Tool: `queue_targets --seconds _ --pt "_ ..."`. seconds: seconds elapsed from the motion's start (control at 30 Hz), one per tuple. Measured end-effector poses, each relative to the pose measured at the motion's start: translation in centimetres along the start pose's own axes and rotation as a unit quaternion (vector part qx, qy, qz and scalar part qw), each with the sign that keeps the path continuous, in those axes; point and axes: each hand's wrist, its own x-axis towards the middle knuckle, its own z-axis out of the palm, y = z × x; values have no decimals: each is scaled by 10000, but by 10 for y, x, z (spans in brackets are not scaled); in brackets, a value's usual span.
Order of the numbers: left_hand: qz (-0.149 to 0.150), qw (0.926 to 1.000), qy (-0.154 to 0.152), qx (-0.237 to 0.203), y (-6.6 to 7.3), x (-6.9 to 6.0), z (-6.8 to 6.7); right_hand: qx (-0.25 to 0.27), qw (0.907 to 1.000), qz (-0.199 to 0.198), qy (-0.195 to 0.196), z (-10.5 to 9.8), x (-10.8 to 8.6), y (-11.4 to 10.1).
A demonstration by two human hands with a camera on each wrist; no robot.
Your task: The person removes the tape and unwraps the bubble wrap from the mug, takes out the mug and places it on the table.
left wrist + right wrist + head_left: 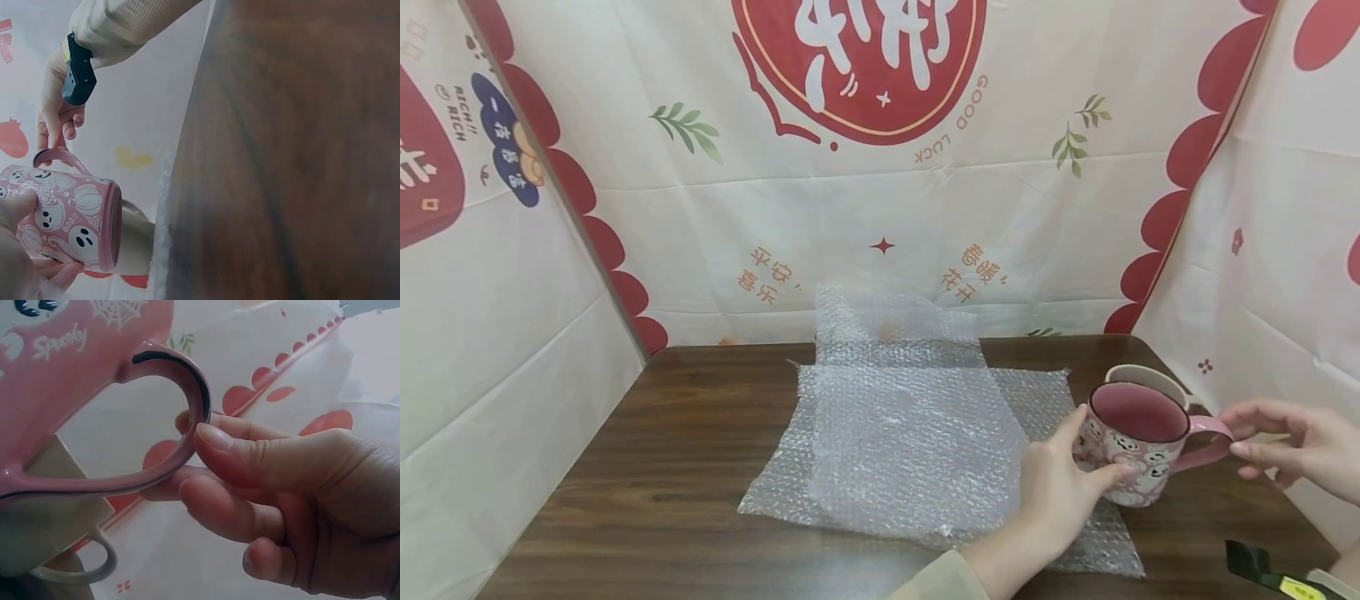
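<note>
A pink mug [1138, 467] with white ghost and pumpkin drawings is held between both hands at the right side of the table. My left hand [1063, 479] grips its body, thumb on the near side and fingers around the left. By the handle [199, 406], my right hand [294, 494] pinches the pink loop between thumb and fingertips. A plain cream mug [1150, 377] stands just behind the pink one, mostly hidden by it; its own small handle [103, 562] shows in the right wrist view. Beneath and left of my left hand lies bubble wrap [910, 450].
The bubble wrap lies in overlapping sheets on the brown wooden table [647, 492], its far end running up against the back cloth [880, 208]. Printed cloth walls close off the left, back and right sides.
</note>
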Motion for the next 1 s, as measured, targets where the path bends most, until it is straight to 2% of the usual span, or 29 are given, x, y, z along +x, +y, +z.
queue_targets --seconds 0.13,0.47,0.67,0.9,1.0 --pt "-61 9998 -68 -182 1 -2 5 -221 9995 225 5 -3 -4 8" --pt "-141 9995 -92 270 7 -5 16 -183 9985 516 98 -8 -11 24" --pt "-110 9987 -56 494 11 -8 25 -195 9985 505 103 -13 -19 38" --pt "-94 9987 -37 499 15 -13 36 -409 9939 993 232 -17 -29 53" --pt "-39 9985 55 536 16 -14 39 -329 9943 982 242 -18 -30 57"
